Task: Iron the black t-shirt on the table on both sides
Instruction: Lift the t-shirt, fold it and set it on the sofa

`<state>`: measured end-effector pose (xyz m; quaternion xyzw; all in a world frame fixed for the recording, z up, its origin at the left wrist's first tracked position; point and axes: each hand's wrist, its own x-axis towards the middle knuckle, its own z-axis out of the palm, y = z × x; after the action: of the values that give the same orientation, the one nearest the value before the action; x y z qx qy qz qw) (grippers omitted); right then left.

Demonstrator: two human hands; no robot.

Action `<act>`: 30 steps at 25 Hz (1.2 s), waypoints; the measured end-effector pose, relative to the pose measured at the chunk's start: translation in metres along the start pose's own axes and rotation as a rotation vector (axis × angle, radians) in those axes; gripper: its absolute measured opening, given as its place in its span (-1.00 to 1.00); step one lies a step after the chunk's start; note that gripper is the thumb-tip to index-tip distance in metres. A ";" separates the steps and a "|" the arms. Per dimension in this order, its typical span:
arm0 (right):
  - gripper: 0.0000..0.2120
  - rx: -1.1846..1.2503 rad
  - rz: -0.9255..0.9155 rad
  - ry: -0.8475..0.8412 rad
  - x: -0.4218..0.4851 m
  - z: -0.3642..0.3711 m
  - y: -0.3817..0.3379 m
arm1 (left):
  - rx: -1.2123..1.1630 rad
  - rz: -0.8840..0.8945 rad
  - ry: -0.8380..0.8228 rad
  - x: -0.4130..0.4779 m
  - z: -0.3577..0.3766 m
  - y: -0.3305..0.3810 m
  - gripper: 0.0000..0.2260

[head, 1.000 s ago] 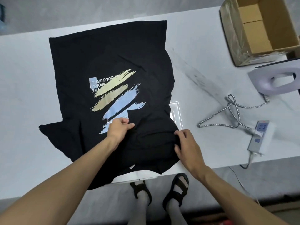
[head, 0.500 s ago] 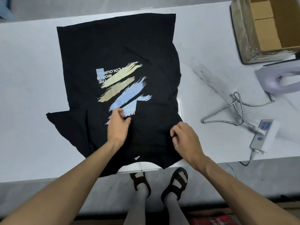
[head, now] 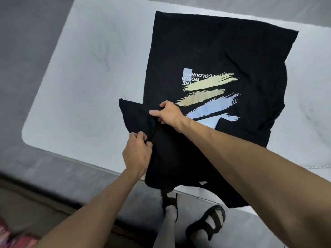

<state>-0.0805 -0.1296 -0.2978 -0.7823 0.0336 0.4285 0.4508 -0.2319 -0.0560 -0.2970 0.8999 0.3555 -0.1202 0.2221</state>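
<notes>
Spreading seems the step: left hand (head: pixel 138 153) and right hand (head: pixel 168 113) each pinch the black t-shirt (head: pixel 215 51) fold between them; next, tug it flat.

Open table (head: pixel 84 83) left of the t-shirt (head: pixel 206 47)

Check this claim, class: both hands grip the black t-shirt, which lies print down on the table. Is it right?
No: the head view shows the t-shirt lying print up on the table. The left hand and right hand do both grip it.
</notes>
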 end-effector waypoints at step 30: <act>-0.56 -0.111 0.543 0.809 -0.177 -0.128 0.219 | -0.120 -0.292 -0.177 -0.035 -0.004 -0.007 -0.78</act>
<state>-0.2068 -0.4124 -0.2930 -0.8720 0.3857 0.1936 0.2311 -0.2617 -0.0695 -0.2827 0.8098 0.4679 -0.2087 0.2859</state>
